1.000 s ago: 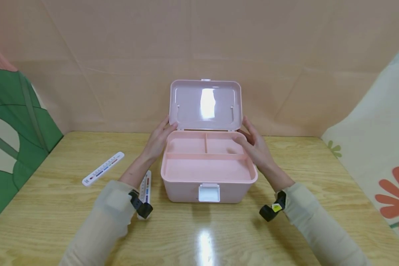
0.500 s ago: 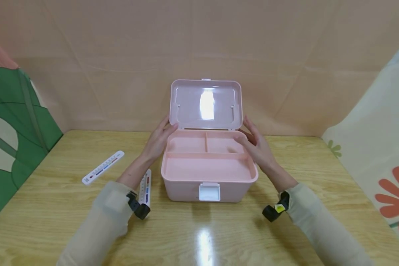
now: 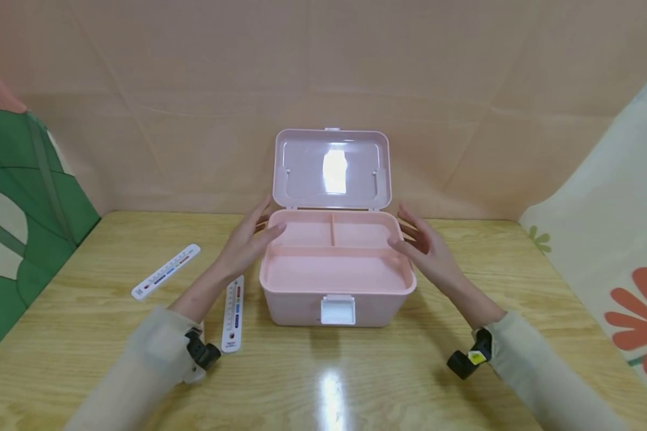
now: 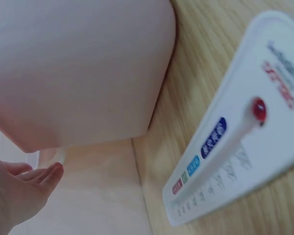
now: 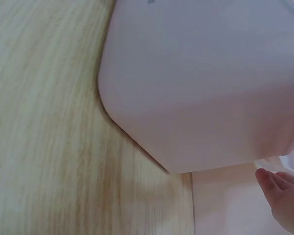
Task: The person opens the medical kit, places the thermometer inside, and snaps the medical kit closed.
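Two hands, loose-fingered, spread: your left hand (image 3: 246,240) at nine o'clock of pink box (image 3: 338,272), right hand (image 3: 431,251) at three; likely light, stiff, slick; grip side rims (image 3: 265,263).

Box (image 3: 338,272) is lt pink w/ wht latch (image 3: 338,310), tbl (image 3: 388,371) woodgrain.

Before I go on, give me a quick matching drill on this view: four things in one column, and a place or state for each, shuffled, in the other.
Things:
1. Lid
2. Latch
3. Inner tray
4. Thermometer farther from the box

Places and states:
A. Split into three compartments, two side by side behind one long one
B. Lying at a slant on the table
C. Raised open at the back of the box
D. White, on the front of the box

Right pairs: 1-C, 2-D, 3-A, 4-B
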A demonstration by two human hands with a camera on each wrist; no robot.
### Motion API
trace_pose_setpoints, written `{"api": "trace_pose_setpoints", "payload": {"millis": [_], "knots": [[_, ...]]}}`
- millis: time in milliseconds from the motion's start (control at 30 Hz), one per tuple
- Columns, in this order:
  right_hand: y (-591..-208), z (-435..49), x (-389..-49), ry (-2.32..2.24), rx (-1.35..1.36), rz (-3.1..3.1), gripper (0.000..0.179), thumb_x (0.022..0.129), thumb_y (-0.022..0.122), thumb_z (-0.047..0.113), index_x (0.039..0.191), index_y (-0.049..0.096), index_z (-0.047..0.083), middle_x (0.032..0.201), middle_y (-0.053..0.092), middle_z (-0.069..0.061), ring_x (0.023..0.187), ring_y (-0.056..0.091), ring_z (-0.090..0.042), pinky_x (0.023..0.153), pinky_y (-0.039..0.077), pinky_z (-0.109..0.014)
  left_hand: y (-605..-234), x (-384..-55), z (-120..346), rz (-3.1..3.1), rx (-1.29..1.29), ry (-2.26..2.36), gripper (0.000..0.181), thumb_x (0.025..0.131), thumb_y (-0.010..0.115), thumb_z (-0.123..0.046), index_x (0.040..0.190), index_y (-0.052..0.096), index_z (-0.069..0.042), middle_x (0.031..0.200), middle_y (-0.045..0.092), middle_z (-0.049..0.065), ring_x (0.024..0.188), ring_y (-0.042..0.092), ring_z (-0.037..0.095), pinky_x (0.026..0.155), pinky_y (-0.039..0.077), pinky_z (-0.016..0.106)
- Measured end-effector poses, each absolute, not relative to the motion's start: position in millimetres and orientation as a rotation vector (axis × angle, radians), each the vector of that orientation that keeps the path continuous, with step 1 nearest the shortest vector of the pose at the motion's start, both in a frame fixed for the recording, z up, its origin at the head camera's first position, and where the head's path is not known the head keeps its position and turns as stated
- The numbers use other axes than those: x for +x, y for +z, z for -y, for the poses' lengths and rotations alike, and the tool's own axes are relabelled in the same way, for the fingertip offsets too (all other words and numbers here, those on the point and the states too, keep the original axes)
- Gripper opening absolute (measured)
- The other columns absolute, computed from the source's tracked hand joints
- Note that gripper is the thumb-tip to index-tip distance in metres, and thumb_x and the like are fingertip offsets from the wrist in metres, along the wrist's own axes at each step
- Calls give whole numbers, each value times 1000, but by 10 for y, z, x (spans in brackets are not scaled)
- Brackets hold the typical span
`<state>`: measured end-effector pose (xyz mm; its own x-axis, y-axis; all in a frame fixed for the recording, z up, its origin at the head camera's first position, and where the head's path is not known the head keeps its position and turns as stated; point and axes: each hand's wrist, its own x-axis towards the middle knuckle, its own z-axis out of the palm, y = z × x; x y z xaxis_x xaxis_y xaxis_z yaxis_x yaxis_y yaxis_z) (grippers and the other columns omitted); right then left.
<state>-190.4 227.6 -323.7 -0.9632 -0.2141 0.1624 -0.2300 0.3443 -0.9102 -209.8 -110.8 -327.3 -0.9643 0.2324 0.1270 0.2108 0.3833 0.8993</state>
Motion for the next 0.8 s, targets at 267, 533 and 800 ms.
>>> {"api": "trace_pose_setpoints", "payload": {"millis": [267, 533, 800], "knots": [[-3226, -2290, -1782, 1714, 459, 2614, 69, 93, 62, 14, 151, 25, 8, 156, 28, -12, 139, 35, -35, 108, 36, -40, -3315, -2037, 1165, -2648, 557, 1670, 71, 96, 54, -34, 152, 21, -7, 157, 24, 13, 140, 33, 32, 114, 29, 47], [-3229, -2304, -1687, 1714, 475, 2641, 67, 93, 63, 18, 150, 29, 12, 154, 33, -9, 136, 39, -36, 100, 44, -26, -3307, -1960, 1179, -2679, 620, 1665, 67, 96, 55, -32, 151, 26, -8, 155, 29, 13, 138, 35, 31, 114, 30, 46], [-3232, -2314, -1609, 1730, 504, 2660, 67, 94, 61, 18, 152, 27, 16, 154, 31, -10, 137, 37, -37, 91, 45, -14, -3289, -1864, 1231, -2698, 624, 1599, 66, 96, 54, -33, 152, 25, -12, 156, 28, 9, 138, 36, 31, 113, 31, 46]]}}
